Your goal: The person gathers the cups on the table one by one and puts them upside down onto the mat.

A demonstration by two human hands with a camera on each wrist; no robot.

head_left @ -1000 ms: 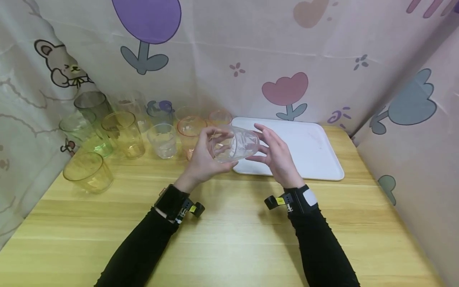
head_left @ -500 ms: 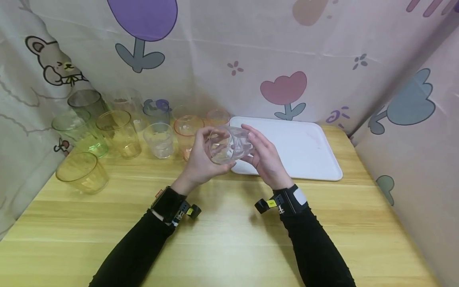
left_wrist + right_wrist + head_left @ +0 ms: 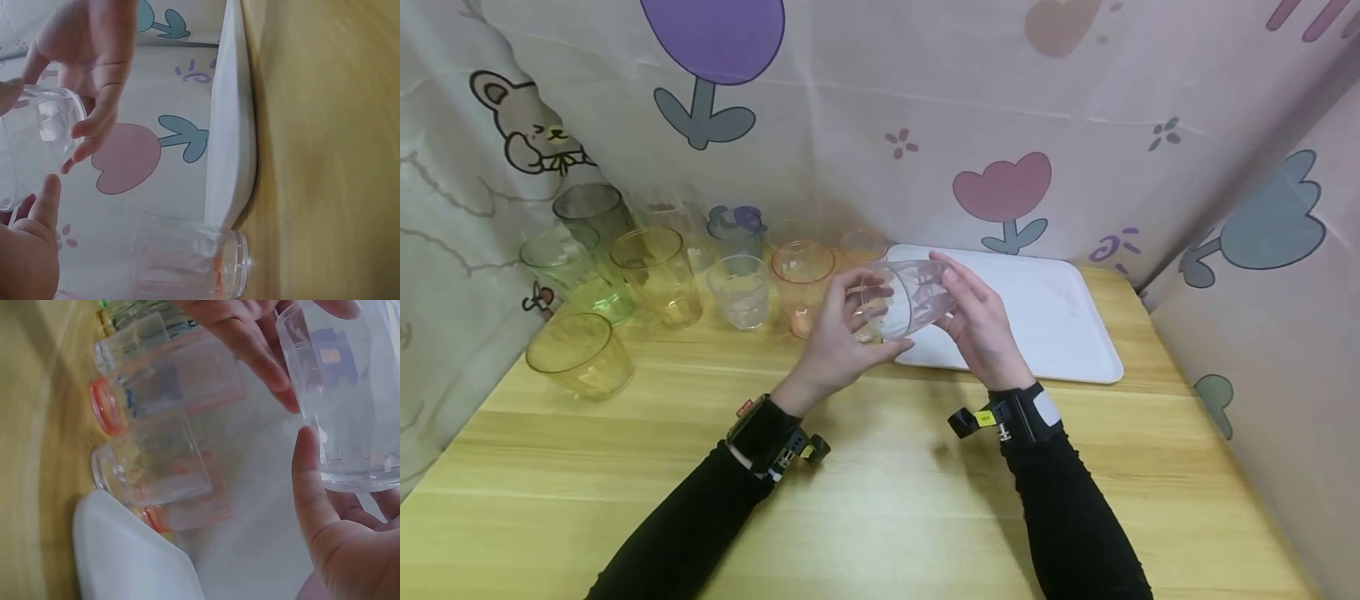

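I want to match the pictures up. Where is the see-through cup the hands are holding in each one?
Head: clear cup at centre, tilted, between both hands.
Left wrist: clear cup at the left edge.
Right wrist: clear cup at upper right.
Shared landmark: white tray.

Clear cup [image 3: 901, 298]; white tray [image 3: 1060, 325]; yellow wood-grain desk [image 3: 880, 500]; green, yellow, orange-tinted cups [image 3: 655, 275]; pink tulip-print curtain [image 3: 1000, 125].
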